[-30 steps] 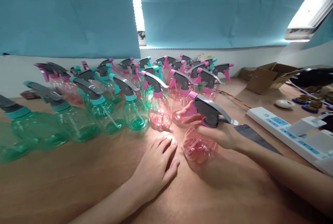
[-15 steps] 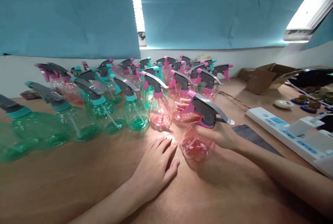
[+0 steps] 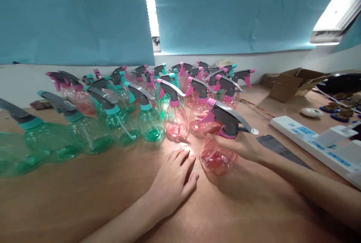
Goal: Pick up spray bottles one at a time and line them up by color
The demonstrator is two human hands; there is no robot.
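My right hand (image 3: 242, 146) is wrapped round the neck of a pink spray bottle (image 3: 217, 160), whose grey and pink trigger head leans over the hand. The fingers pass behind the bottle and show only in part. My left hand (image 3: 176, 179) lies palm down on the table, fingers spread, just left of that bottle and apart from it. Beyond the hands stands another pink spray bottle (image 3: 176, 120), with a green spray bottle (image 3: 151, 122) beside it. More green spray bottles (image 3: 90, 134) run off to the left in a row.
Several more pink and green spray bottles crowd the back of the table (image 3: 113, 194). To the right lie a phone (image 3: 282, 151), a white power strip (image 3: 316, 145) with plugs, and a white mouse (image 3: 311, 113). An open cardboard box (image 3: 295, 85) sits behind them.
The whole view has shifted slightly, so everything appears a little farther right. Both hands keep the same pose, and the right one still grips the pink spray bottle.
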